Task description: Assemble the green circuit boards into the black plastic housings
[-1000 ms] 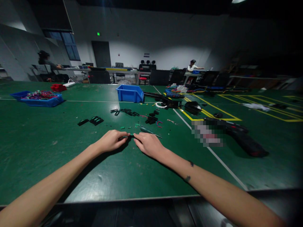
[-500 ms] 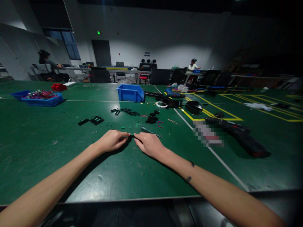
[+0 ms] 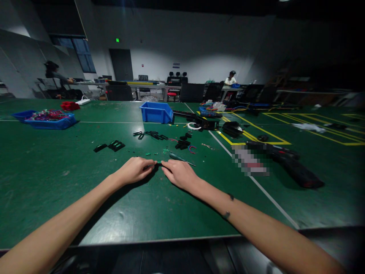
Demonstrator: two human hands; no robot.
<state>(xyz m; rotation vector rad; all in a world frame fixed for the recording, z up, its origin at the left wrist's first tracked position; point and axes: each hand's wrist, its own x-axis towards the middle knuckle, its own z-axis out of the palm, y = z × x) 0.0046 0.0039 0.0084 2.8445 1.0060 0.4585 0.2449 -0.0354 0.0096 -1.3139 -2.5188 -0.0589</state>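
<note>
L hand (image 3: 138,168) & R hand (image 3: 180,173) are at the near part of the grn tabletop (image 3: 128,219), fingertips almost meeting. Both are grasping: L grip pinches the 9 o'clock end of a sm. grn part (image 3: 159,162), R grip pinches its 3 o'clock end. It's tiny & partly hid by fingers, so can't tell its full shape.

Clock spots go from that part. Screwdriver (image 3: 176,156) lies just beside R hand, abt 2 o'clock, thin tip to 4; can't tell if they touch. Little grn bits (image 3: 148,154) sit near, at 11. Blk cases w/ grn boards (image 3: 116,145) lie at 10, most in a row. Blk frames (image 3: 154,135) are loosely heaped at 12, & farther, same way, a blue bin (image 3: 156,115). Blk pcs w/ red & blue wires (image 3: 182,144) are at 2. Way off at 10: blue tray (image 3: 54,123), full of colored stuff. At 3, well apart: big blk tool (image 3: 299,167) w/ red marks.
</note>
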